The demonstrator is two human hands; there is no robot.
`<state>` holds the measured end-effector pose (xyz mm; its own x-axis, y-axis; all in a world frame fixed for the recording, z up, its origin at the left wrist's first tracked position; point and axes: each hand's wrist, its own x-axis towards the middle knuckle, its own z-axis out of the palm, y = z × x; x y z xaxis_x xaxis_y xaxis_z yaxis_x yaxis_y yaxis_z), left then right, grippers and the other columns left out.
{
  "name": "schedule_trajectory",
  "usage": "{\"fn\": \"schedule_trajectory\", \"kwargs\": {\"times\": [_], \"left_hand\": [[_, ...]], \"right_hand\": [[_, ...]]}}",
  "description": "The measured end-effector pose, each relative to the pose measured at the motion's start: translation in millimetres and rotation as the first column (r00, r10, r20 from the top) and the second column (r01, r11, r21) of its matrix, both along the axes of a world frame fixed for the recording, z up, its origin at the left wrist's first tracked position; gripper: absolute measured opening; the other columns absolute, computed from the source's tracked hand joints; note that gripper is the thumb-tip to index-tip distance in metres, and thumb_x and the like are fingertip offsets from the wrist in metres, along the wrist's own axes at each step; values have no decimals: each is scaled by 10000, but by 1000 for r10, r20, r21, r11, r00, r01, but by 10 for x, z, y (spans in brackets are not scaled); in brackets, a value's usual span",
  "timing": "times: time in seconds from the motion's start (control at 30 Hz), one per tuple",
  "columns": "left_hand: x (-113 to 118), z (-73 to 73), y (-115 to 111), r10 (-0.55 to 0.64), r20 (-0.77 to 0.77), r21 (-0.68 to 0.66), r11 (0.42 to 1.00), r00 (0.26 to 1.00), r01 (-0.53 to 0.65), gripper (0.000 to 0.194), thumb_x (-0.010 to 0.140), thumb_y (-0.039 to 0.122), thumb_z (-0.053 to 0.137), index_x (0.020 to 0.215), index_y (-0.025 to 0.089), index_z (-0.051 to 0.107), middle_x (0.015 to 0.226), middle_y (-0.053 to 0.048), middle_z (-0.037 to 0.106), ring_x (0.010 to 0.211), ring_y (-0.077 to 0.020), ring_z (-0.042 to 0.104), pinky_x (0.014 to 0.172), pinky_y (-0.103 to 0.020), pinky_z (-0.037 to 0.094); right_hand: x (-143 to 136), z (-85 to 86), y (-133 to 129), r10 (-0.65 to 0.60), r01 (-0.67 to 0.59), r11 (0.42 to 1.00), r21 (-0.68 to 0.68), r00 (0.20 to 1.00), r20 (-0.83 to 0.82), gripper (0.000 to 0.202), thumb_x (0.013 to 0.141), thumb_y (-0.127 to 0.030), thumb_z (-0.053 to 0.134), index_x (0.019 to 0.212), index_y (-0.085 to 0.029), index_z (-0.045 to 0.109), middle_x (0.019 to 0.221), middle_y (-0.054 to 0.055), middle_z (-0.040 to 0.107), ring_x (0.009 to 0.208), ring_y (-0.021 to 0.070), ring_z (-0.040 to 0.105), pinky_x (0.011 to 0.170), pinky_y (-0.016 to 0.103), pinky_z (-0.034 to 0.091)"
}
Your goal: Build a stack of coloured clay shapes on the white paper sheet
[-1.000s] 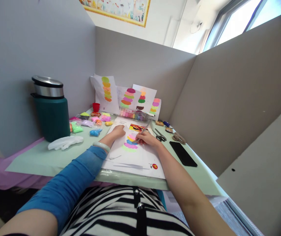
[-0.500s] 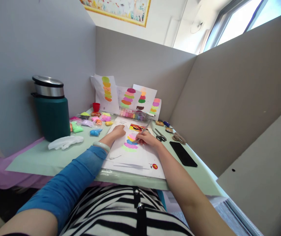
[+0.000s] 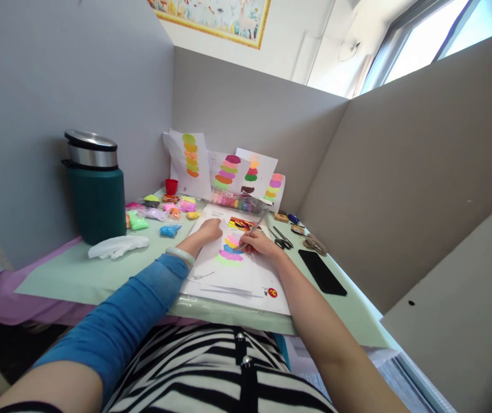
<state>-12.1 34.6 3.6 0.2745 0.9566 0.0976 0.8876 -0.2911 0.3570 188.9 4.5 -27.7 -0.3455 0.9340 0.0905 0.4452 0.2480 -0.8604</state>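
Note:
On the desk lies a white sheet of paper (image 3: 224, 278) with stacked bands of pink, yellow, blue, violet and pale green. My left hand (image 3: 210, 230) is closed at the sheet's upper left side, pinching its edge. A slim, pale, pen-like tool (image 3: 253, 228) slants up from the fingers of my right hand (image 3: 257, 244), its lower end at the blue band (image 3: 231, 249). The tool's tip is too small to make out. Under the sheet is a larger white page with a red and yellow picture (image 3: 239, 223) showing above my right hand.
Bagged coloured lumps (image 3: 155, 214), a white glove-like item (image 3: 118, 246) and a green flask (image 3: 97, 195) stand left. On the right are scissors (image 3: 284, 241) and a black phone-like slab (image 3: 322, 272). Painted sheets (image 3: 231, 170) and a colour set (image 3: 233, 201) line the back; grey partitions surround the desk.
The whole view has shifted slightly, so things sit a little farther right. Both hands keep nearly the same place over the paper, and their grips are unchanged.

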Motion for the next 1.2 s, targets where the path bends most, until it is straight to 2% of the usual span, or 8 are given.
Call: {"fn": "schedule_trajectory", "kwargs": {"times": [0.27,1.2], "left_hand": [[2,-5,3,-7,-41,7,1000,999,7,450,817,152,471,1259,75,508,1309,-165,517,1191,-244,491,932,-256,382],[-3,-14,5,-3,-23,7,1000,1000,3,450,805,149,480,1251,101,514,1307,-148,523,1193,-233,487,939,-257,375]], "right_hand": [[6,-13,20,-13,13,1000,-3,1000,9,225,775,-317,557,712,-110,620,586,43,622,454,84,514,409,183,344],[-6,-4,8,-24,24,1000,-5,1000,12,202,776,-289,557,713,-107,619,579,39,613,455,85,514,404,186,333]]}}
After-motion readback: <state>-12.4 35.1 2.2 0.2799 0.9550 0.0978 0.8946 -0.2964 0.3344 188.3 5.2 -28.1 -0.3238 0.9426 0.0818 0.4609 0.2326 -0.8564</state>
